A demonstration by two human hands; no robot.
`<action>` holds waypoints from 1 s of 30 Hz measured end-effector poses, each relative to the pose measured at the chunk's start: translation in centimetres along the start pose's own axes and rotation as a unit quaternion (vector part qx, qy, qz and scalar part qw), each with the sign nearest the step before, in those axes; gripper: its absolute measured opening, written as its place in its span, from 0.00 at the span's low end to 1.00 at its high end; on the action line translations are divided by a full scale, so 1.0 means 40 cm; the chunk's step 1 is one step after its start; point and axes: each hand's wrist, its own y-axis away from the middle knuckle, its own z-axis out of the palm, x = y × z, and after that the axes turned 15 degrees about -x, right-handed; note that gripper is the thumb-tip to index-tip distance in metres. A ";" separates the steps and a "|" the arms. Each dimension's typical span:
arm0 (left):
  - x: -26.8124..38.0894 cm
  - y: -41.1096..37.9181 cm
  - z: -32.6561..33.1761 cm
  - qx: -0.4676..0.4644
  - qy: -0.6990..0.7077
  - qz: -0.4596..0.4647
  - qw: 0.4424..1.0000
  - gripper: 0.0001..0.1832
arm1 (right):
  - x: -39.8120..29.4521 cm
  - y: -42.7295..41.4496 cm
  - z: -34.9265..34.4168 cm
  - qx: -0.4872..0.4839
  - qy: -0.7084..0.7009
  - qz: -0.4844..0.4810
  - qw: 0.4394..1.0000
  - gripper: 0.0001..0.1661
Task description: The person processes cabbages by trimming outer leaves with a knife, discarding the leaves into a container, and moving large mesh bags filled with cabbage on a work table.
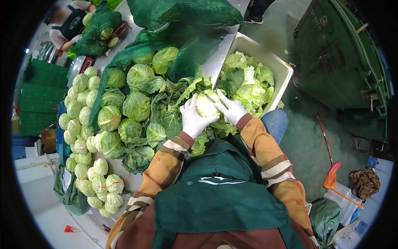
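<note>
A pale, partly stripped cabbage head (205,105) is between my two white-gloved hands. My left hand (195,117) is on its left and lower side, fingers spread against it. At its right, my right hand (229,107) has fingers bent by the cabbage and by a thin knife blade (206,96) that lies across its top; the knife's handle is hidden. Loose outer leaves (168,119) lie around the cabbage. Left of them, untrimmed green cabbages (136,106) rest in an opened green mesh sack (102,90).
A white foam box (281,76) of stripped leaves stands at the right. Trimmed cabbages (82,105) are piled at the left. Full mesh sacks (186,14) lie on the metal table (225,51). A co-worker (67,26) handles another sack at upper left. A large green bin (339,59) stands at the right.
</note>
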 end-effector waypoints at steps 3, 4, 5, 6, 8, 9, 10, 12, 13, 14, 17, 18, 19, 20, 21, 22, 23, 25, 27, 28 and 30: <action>-0.032 0.008 -0.005 -0.003 0.021 0.003 1.000 0.58 | -0.024 -0.006 -0.012 -0.005 -0.106 0.004 0.994 0.32; -0.033 0.011 -0.010 -0.009 0.036 0.007 0.999 0.58 | -0.011 -0.014 -0.011 0.006 -0.139 -0.008 0.990 0.27; -0.019 0.009 -0.014 -0.022 0.050 0.021 0.998 0.58 | 0.085 -0.070 0.004 0.072 -0.154 -0.001 0.985 0.25; -0.001 0.006 -0.027 -0.032 0.015 0.021 0.999 0.58 | 0.184 -0.109 0.023 0.135 -0.169 0.010 0.976 0.24; -0.086 0.038 -0.035 -0.029 0.125 0.024 0.991 0.57 | 0.185 -0.074 -0.041 0.186 -0.206 0.044 0.960 0.23; -0.108 0.039 -0.034 -0.033 0.179 0.038 0.983 0.56 | 0.237 -0.057 -0.068 0.213 -0.175 0.093 0.957 0.24; -0.112 0.042 -0.040 -0.035 0.254 0.024 0.966 0.56 | 0.246 -0.035 -0.080 0.218 -0.165 0.120 0.954 0.25; -0.120 0.028 -0.056 -0.035 0.240 0.008 0.970 0.56 | 0.204 -0.029 -0.057 0.201 -0.186 0.104 0.956 0.29; -0.116 0.021 -0.051 -0.030 0.260 -0.002 0.965 0.57 | 0.127 -0.033 -0.031 0.178 -0.221 0.092 0.955 0.34; -0.102 0.013 -0.045 -0.033 0.203 -0.006 0.979 0.58 | 0.086 -0.037 -0.003 0.131 -0.157 0.055 0.977 0.37; -0.068 0.014 -0.026 -0.032 0.079 -0.015 0.996 0.59 | -0.051 -0.014 0.039 0.025 0.077 0.023 0.996 0.41; -0.060 0.023 -0.022 -0.027 0.065 -0.005 0.997 0.59 | -0.071 -0.010 0.042 0.002 0.069 0.040 0.997 0.40; -0.055 0.030 -0.018 -0.023 0.052 0.004 0.998 0.60 | -0.085 -0.002 0.030 -0.025 0.023 0.045 0.998 0.40; -0.061 0.033 -0.013 0.000 0.039 0.019 0.999 0.59 | -0.097 0.003 0.013 -0.052 -0.023 0.049 0.997 0.40; -0.058 0.034 -0.013 -0.007 0.040 0.019 0.999 0.59 | -0.098 0.006 -0.003 -0.080 -0.066 0.055 0.993 0.40; -0.059 0.032 -0.017 -0.012 0.042 0.018 0.999 0.59 | -0.077 -0.003 -0.001 -0.069 -0.079 0.037 0.994 0.36; -0.062 0.033 -0.023 -0.017 0.044 0.015 0.999 0.59 | -0.065 -0.004 0.004 -0.051 -0.087 0.026 0.995 0.34; -0.058 0.034 -0.039 -0.037 0.050 0.014 0.998 0.58 | -0.046 -0.012 0.004 -0.015 -0.098 -0.001 0.995 0.30; -0.060 0.037 -0.051 -0.057 0.055 0.030 0.996 0.58 | 0.028 -0.049 0.009 0.071 -0.219 -0.006 0.973 0.24; -0.062 0.044 -0.046 -0.071 0.062 0.047 0.994 0.57 | 0.097 -0.075 -0.008 0.130 -0.197 -0.012 0.972 0.24; -0.058 0.059 -0.021 -0.087 0.065 0.094 0.990 0.57 | 0.312 -0.095 -0.001 0.203 -0.081 0.028 0.975 0.24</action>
